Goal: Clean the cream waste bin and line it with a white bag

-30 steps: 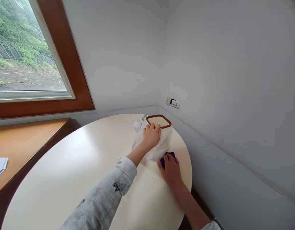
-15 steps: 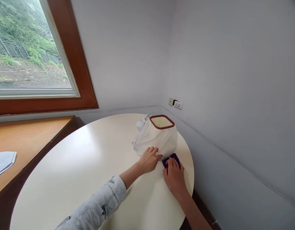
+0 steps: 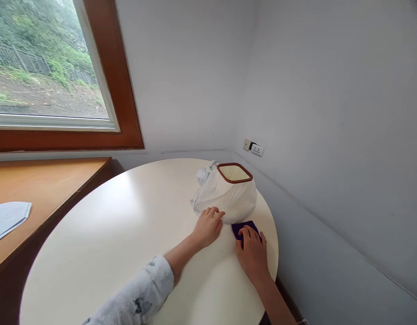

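Observation:
A small wastebasket lined with a white plastic bag point(image 3: 228, 201) stands near the far right of the round table, its brown square rim ring point(image 3: 234, 181) facing up. The bag's gathered end bunches at the left of the rim. My left hand point(image 3: 208, 227) is at the bag's lower front, fingers bent but apart, with one finger pointing right along it. Under my right hand point(image 3: 253, 253), a dark purple cloth point(image 3: 240, 227) lies on the tabletop just in front of the basket. The right fingers curl over the cloth's near part and hide it.
The round cream table point(image 3: 154, 216) fills the middle, close to the right wall. Papers point(image 3: 8, 219) rest on a wooden desk point(image 3: 52, 176) at left, below a brown-framed window point(image 3: 127, 113). A wall socket point(image 3: 257, 150) is behind the table.
The view has shifted slightly, moving the scene a little right in the picture. My left hand has drawn slightly back from the bag's right front. My right hand stays on the purple cloth.

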Demonstrator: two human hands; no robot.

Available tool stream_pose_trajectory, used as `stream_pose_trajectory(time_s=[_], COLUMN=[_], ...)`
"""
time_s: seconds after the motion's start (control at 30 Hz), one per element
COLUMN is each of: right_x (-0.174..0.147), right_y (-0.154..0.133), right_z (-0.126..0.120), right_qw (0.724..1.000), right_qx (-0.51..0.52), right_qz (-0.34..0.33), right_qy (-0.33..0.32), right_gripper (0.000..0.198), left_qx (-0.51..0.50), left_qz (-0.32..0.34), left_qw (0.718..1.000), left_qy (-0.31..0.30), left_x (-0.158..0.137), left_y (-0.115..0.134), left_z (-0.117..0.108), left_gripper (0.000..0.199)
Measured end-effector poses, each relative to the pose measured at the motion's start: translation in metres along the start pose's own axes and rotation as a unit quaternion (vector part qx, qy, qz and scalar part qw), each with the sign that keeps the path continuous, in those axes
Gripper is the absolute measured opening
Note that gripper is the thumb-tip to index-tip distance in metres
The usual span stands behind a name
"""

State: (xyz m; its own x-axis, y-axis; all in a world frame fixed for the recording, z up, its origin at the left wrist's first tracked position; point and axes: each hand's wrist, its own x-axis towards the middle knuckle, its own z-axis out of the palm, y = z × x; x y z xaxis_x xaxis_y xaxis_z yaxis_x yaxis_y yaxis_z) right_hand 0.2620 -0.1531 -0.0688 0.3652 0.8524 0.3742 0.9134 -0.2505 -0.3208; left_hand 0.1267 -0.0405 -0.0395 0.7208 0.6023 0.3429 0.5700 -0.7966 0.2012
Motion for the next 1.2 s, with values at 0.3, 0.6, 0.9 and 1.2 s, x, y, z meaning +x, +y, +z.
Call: stream_pose_trajectory(time_s=[0.3, 0.6, 0.9, 1.2], right_x=[0.000, 0.044, 0.066, 0.058], right_y=[-0.017, -0.118, -0.138, -0.143], right_z=[-0.004, 0.030, 0.069, 0.075], right_qw=[0.989, 0.918, 0.913, 0.919], right_qx=[0.006, 0.056, 0.050, 0.051], right_qz=[-0.144, -0.333, -0.314, -0.340], right_qy=[0.025, -0.210, -0.257, -0.195], right_gripper=[0.026, 0.048, 0.051, 0.053], left_qx=[0.016, 0.066, 0.063, 0.066], left_qz=[-0.219, -0.287, -0.252, -0.260], left_qw=[0.974, 0.949, 0.958, 0.956], left_qy=[0.059, -0.110, -0.125, -0.117], left_x=[-0.090, -0.127, -0.129, -0.127], left_y=[-0.107, -0.132, -0.130, -0.130], left_z=[-0.053, -0.066, -0.064, -0.062], left_gripper=[0.031, 0.066, 0.063, 0.060])
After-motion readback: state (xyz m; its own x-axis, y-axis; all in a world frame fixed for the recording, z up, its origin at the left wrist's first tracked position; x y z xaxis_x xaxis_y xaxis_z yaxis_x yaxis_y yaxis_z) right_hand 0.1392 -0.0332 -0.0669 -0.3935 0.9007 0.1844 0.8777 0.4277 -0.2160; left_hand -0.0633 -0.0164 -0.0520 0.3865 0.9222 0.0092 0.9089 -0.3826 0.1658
